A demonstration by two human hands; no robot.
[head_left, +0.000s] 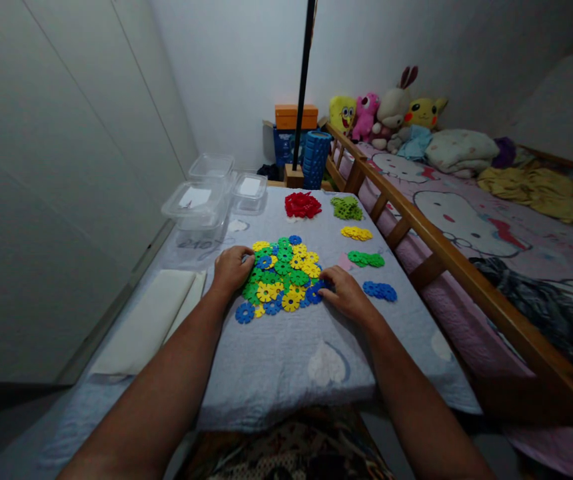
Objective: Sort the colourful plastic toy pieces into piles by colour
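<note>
A loose pile of notched plastic snowflake discs [283, 268] in yellow, green and blue lies mid-table. At its left edge is my left hand [234, 269], fingers curled together against the green discs; whatever they hold is hidden. My right hand [345, 291] reaches the pile's right side, with thumb and fingertips closed at the edge of a blue snowflake disc [314, 292]. To the right, sorted discs lie in overlapping rows: blue [380, 291], green [366, 259] and yellow [356, 233]. Behind them sit a light-green heap [347, 208] and a red heap [302, 205] of plastic pieces.
Clear plastic containers [196, 212] with white paper on their lids stand at the back left. A folded cream sheet [144, 321] lies along the left side. A wooden bed rail [429, 267] borders the table's right. Behind the table rise a black pole [304, 87] and a blue roller [316, 160].
</note>
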